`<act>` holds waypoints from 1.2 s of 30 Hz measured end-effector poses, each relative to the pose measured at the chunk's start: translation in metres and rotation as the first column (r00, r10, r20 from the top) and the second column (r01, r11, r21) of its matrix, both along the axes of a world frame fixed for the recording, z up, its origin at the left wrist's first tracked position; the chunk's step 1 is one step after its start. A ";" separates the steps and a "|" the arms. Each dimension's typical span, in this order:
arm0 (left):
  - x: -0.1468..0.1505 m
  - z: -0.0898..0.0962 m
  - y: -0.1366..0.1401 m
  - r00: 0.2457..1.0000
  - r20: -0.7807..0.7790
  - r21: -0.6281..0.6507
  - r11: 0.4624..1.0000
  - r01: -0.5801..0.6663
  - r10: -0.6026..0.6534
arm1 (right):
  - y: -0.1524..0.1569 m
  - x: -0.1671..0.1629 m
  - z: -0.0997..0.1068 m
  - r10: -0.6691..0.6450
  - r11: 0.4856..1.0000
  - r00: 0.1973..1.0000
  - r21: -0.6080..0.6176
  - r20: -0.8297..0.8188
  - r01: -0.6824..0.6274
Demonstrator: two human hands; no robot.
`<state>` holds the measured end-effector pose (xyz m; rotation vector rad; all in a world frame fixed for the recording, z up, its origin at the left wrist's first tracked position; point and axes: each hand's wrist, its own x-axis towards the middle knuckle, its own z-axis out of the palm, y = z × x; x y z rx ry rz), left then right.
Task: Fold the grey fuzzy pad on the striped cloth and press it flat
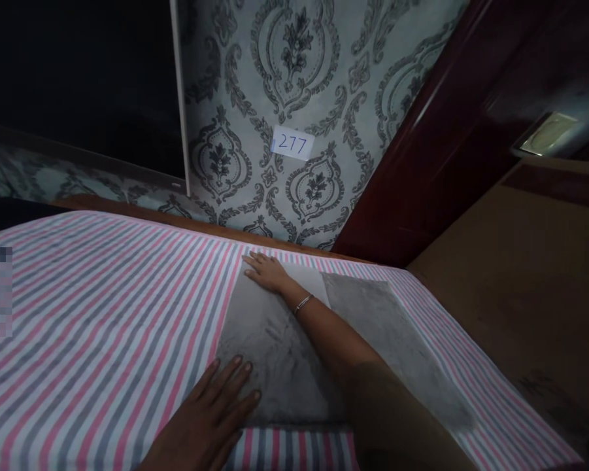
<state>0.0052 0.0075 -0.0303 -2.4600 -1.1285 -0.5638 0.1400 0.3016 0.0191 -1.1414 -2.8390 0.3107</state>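
Two open hands, left hand [210, 412] and right hand [266, 271], press flat on one grey cloth [284, 353].

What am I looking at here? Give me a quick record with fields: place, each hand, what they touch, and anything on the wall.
Surface: bed with pink, grey and white striped sheet
Item: flat grey fuzzy cloth, spread on the sheet
Left hand: open, palm down on the cloth's near left edge
Right hand: open, flat on the cloth's far edge; thin metal bangle on wrist
Wall: white paper label reading 277
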 end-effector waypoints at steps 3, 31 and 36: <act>-0.001 0.001 0.000 1.000 0.001 -0.035 0.999 -0.006 0.006 | 0.005 0.001 0.004 -0.090 0.996 0.996 -0.013 -0.006 0.090; 0.078 0.018 0.017 0.982 0.058 -0.271 0.944 0.190 -0.181 | -0.082 0.145 -0.005 -0.055 0.998 0.998 -0.002 0.001 0.055; 0.073 0.018 0.017 0.981 0.029 -0.223 0.955 0.196 -0.194 | -0.051 0.151 -0.009 -0.183 0.983 0.983 0.002 -0.016 0.183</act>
